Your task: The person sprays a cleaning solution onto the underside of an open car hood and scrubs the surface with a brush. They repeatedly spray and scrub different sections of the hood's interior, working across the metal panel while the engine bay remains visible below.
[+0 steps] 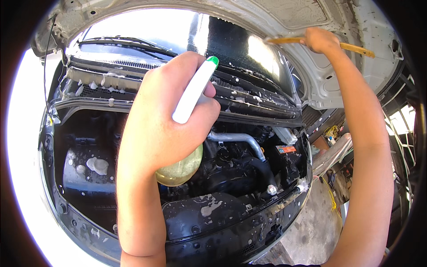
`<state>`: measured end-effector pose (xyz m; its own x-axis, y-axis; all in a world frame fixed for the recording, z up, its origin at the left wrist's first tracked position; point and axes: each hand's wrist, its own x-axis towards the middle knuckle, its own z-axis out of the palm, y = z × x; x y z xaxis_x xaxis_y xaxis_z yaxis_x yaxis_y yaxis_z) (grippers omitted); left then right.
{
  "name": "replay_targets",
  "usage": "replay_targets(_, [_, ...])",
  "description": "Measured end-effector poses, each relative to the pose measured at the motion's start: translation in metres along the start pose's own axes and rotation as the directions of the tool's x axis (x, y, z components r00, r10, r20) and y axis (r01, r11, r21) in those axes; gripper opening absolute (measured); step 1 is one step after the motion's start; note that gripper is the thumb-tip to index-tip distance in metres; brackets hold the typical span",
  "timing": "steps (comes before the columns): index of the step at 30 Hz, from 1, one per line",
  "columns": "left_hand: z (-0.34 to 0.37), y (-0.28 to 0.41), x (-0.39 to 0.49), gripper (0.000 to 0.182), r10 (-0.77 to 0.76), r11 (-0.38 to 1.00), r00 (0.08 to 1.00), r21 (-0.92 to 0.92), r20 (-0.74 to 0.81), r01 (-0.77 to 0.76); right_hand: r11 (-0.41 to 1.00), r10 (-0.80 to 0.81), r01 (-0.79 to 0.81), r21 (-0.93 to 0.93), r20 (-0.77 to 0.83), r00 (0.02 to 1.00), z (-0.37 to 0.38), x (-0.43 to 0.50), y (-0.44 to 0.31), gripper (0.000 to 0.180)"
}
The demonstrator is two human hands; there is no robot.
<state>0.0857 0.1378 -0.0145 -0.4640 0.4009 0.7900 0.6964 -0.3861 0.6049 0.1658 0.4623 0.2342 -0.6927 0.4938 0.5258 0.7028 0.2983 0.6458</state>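
My left hand [166,110] grips a spray bottle [181,168] by its white trigger head [193,93], which has a green part at the tip. The bottle holds a yellowish liquid, and my hand hides much of it. Up at the right, my right hand [320,40] is closed around a long wooden-handled brush [357,49]. Its far end lies close against the underside of the raised car hood [300,15]; the bristles are hard to make out. Below both hands spreads the engine bay [230,177], spotted with white foam.
Foam clings to the cowl panel [113,80] below the windshield [230,43]. A metal pipe [237,137] crosses the engine, and a battery label [286,149] bears writing. At the right are a concrete floor [310,217] and a yellow cord [330,197]. A thin hood prop [45,76] stands left.
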Motion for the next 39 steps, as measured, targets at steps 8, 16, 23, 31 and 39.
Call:
replay_targets(8, [0.001, -0.006, 0.000, 0.038, 0.043, 0.999, 0.999, -0.005, -0.022, -0.043, 0.988, -0.079, 0.076, 0.136, 0.016, 0.997, 0.002, 0.007, 0.005, 0.043])
replay_targets(16, [0.003, -0.006, -0.001, 0.038, 0.042, 0.999, 0.999, -0.016, -0.002, -0.042, 0.995, -0.030, 0.024, 0.098, 0.064, 0.997, -0.014, 0.003, 0.003, 0.042])
replay_targets(23, [-0.001, -0.006, -0.001, 0.036, 0.049, 0.998, 0.999, 0.046, -0.011, -0.048, 0.986, -0.117, 0.109, 0.124, 0.060, 0.991, -0.010, 0.018, 0.002, 0.043])
replay_targets(31, [-0.003, -0.002, -0.004, 0.039, 0.056, 0.998, 0.998, 0.024, -0.028, -0.055, 0.996, -0.078, 0.076, 0.041, 0.058, 0.995, -0.008, 0.017, 0.004, 0.042])
replay_targets(39, [-0.001, -0.006, -0.001, 0.034, 0.117, 0.991, 0.993, 0.063, -0.015, -0.116, 0.999, -0.049, 0.049, 0.001, 0.003, 0.999, -0.011, 0.013, -0.008, 0.040])
